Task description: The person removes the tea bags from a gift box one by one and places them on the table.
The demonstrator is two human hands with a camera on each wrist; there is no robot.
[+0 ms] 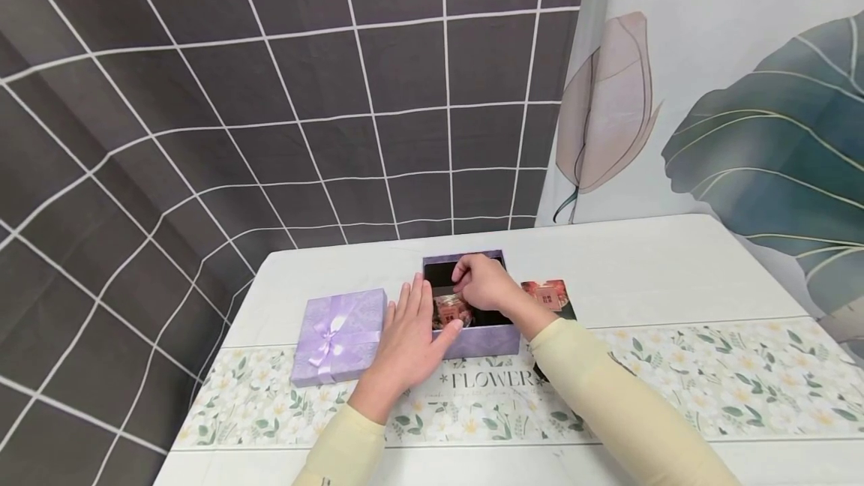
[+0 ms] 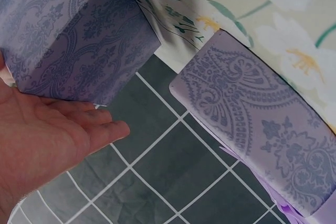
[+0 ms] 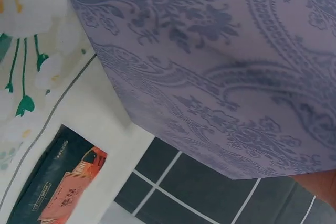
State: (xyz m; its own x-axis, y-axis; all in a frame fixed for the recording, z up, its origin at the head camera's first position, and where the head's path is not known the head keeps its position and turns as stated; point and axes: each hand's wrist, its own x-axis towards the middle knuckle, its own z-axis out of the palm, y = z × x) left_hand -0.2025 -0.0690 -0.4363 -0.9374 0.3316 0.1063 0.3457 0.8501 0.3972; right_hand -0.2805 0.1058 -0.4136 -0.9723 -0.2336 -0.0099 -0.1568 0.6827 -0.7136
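Note:
A purple patterned box [image 1: 481,342] stands without its lid on the table, its inside dark. Within it, on the left, lies a red and dark packet [image 1: 451,309] with a pinkish label. My left hand [image 1: 412,343] rests along the box's left side, fingers straight, thumb over the front rim. In the left wrist view, this hand's straight fingers lie against the box wall [image 2: 84,35]. My right hand [image 1: 487,285] reaches into the box, curled fingertips pinching at the packet's upper right edge. The right wrist view is mostly filled by the box wall [image 3: 210,77].
Left of the box lies its purple lid [image 1: 337,337] with a ribbon bow. Another red and black packet [image 1: 548,295] lies to the right, partly behind my right forearm. A dark item [image 1: 539,371] peeks out under that sleeve. A flower-print band crosses the white table [image 1: 675,268].

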